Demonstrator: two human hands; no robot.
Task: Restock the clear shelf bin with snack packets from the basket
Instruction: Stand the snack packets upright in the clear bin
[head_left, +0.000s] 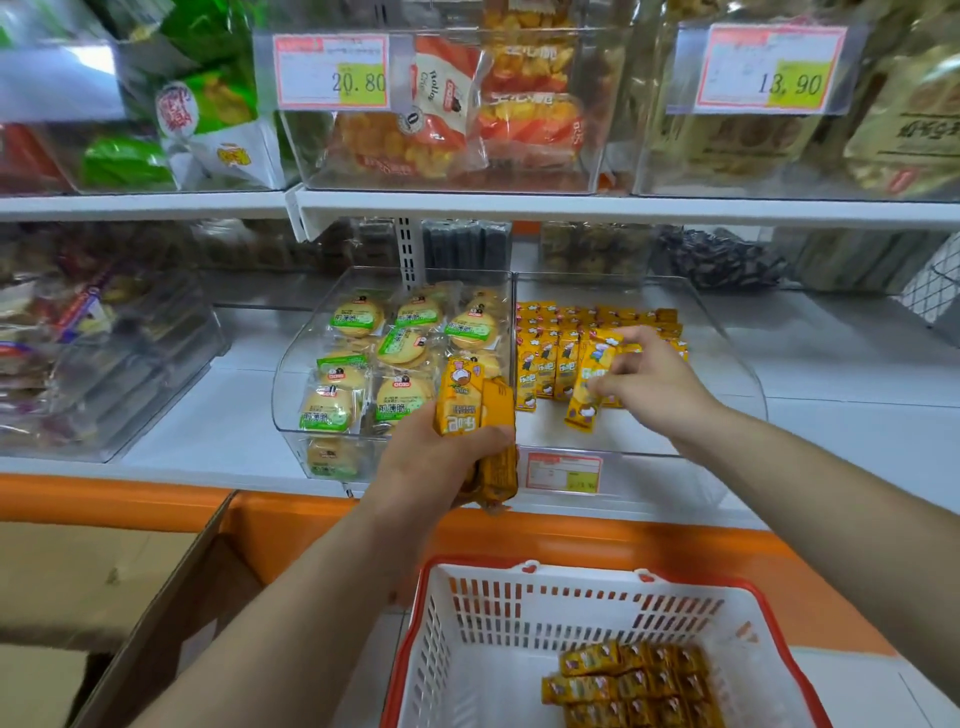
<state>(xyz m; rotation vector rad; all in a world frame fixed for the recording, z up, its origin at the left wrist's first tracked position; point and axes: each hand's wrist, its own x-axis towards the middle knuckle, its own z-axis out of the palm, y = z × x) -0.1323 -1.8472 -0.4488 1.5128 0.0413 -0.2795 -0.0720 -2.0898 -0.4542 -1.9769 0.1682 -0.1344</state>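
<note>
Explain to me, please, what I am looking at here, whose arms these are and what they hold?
No machine here: the grips are a person's two bare hands, filmed by one camera worn on the head, looking forward and down. The left hand holds a bundle of yellow packets in front of the shelf. The right hand pinches a single packet over the clear bin, where more stand in rows. Below, a white basket with a red rim holds further packets. The neighbouring bin holds round biscuits.
</note>
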